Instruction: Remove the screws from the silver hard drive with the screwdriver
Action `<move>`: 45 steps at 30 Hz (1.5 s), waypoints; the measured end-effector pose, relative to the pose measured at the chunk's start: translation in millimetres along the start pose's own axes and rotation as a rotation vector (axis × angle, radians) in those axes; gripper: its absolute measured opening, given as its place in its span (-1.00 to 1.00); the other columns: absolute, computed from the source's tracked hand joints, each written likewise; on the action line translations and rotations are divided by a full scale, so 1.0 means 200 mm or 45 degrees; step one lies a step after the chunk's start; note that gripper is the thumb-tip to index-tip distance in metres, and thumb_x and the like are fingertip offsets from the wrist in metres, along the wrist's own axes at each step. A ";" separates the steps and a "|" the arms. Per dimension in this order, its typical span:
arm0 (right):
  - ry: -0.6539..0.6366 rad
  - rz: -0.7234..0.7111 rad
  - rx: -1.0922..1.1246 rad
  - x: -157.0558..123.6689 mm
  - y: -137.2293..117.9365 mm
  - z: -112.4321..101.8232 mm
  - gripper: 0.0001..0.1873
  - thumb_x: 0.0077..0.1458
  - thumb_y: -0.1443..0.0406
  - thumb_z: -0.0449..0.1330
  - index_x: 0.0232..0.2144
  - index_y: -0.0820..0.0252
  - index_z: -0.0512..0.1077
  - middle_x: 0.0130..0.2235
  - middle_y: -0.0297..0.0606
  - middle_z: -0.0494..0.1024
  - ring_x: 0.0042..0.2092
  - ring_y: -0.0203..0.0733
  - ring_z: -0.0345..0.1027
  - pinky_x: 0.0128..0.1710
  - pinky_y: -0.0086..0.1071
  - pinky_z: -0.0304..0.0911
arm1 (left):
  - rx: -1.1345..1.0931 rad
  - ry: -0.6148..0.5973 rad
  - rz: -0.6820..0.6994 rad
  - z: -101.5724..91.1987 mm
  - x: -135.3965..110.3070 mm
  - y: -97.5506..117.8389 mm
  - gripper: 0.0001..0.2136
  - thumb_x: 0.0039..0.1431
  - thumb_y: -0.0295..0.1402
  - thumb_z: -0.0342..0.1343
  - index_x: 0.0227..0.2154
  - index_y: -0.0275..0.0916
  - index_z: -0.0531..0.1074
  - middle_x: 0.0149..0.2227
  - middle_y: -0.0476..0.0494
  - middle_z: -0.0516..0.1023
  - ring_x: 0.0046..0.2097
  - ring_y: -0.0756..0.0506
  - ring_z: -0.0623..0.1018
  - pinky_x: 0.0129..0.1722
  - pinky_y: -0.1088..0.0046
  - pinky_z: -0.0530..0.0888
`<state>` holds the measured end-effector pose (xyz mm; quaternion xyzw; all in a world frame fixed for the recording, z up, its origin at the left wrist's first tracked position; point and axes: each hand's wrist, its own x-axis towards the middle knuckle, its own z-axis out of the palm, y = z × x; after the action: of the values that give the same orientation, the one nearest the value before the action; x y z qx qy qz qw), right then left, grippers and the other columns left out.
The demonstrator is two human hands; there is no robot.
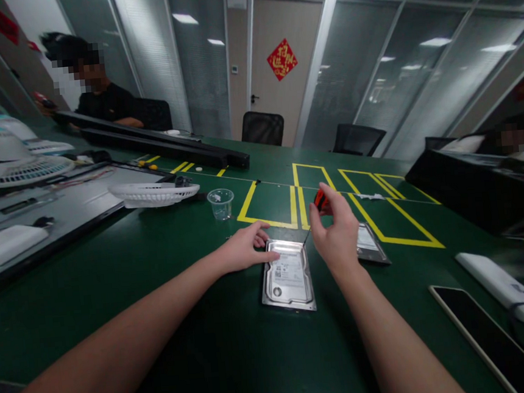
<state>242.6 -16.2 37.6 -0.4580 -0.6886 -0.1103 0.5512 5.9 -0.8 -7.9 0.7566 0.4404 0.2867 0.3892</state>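
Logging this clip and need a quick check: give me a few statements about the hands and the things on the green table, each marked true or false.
1. The left hand rests on the top edge of the hard drive. True.
2. The right hand holds a red-and-black screwdriver. True.
3. The hard drive stands upright on its edge. False: it lies flat on the table.
4. The clear plastic cup sits on the hard drive. False: it stands apart, farther back on the table.
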 end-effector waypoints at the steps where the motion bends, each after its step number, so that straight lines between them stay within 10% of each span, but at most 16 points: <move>1: -0.009 0.008 0.017 0.00 0.00 0.00 -0.52 0.32 0.32 0.14 0.26 0.13 0.38 -0.08 -0.12 0.55 -0.21 -0.13 0.46 -0.10 -0.11 0.48 | 0.001 0.006 0.003 0.00 0.00 0.00 -0.16 -0.04 -0.03 0.49 0.25 -0.27 0.33 -0.01 -0.27 0.59 -0.07 -0.22 0.59 -0.05 0.16 0.55; 45: 0.000 -0.009 -0.035 0.01 0.01 0.00 -0.56 0.29 0.31 0.21 0.19 0.12 0.37 -0.18 -0.21 0.45 -0.28 -0.17 0.35 -0.19 -0.19 0.42 | 0.033 0.005 -0.006 0.00 0.00 0.01 -0.22 -0.03 -0.01 0.47 0.20 -0.24 0.36 -0.02 -0.25 0.60 -0.08 -0.22 0.59 -0.04 0.16 0.54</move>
<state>244.4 -14.9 38.4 -0.4632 -0.6885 -0.1217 0.5446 6.8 -1.7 -5.2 0.7600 0.4467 0.2813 0.3792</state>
